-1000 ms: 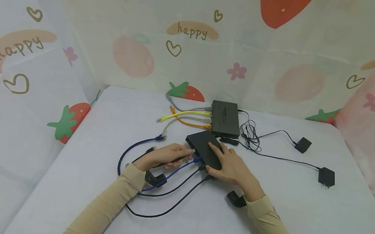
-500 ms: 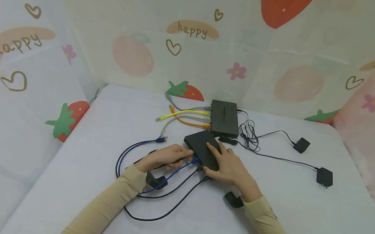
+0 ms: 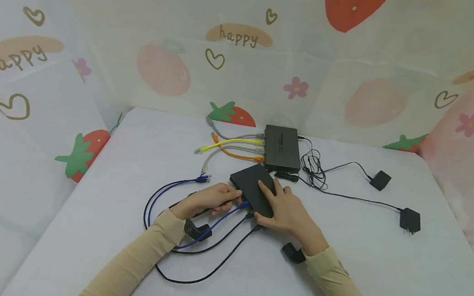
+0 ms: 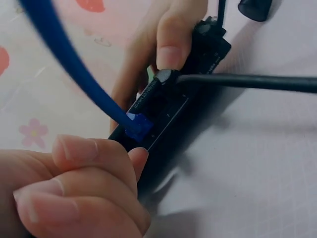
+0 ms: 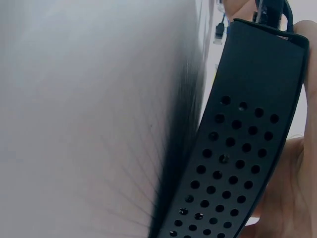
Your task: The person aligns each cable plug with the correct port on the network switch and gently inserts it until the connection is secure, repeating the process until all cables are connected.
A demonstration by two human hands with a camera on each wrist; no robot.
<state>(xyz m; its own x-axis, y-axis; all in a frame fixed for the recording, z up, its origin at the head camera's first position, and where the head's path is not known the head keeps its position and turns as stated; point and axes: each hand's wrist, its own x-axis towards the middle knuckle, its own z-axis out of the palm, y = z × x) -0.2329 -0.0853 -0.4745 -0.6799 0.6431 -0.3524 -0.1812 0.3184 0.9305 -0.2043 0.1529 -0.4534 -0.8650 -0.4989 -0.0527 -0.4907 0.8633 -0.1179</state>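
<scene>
In the head view my right hand (image 3: 284, 211) holds a black network switch (image 3: 245, 180), fingers spread on its top and thumb at the port side. My left hand (image 3: 213, 197) pinches a black network cable (image 3: 202, 212) against the left part of that port side; its plug is hidden by the fingers. Beside it a blue network cable (image 3: 217, 222) is plugged in, then two more black cables (image 3: 231, 232) further along. The left wrist view shows the blue plug (image 4: 138, 126) in its port, near my curled left fingers (image 4: 94, 178). A perforated side (image 5: 230, 144) fills much of the right wrist view.
Behind stands a second dark switch (image 3: 282, 149) with grey, yellow (image 3: 229, 144) and orange cables. Two power adapters (image 3: 380, 180) lie on the right, their cords tangled near the switches. Loose blue and black cable ends (image 3: 202, 178) lie left. Black wrist-worn devices (image 3: 293, 253) sit below the wrists.
The clear plug tip seen at my left fingertips one second ago is now hidden against the switch. Blue and black cable loops on the left have spread slightly apart. Both hands keep their holds.
</scene>
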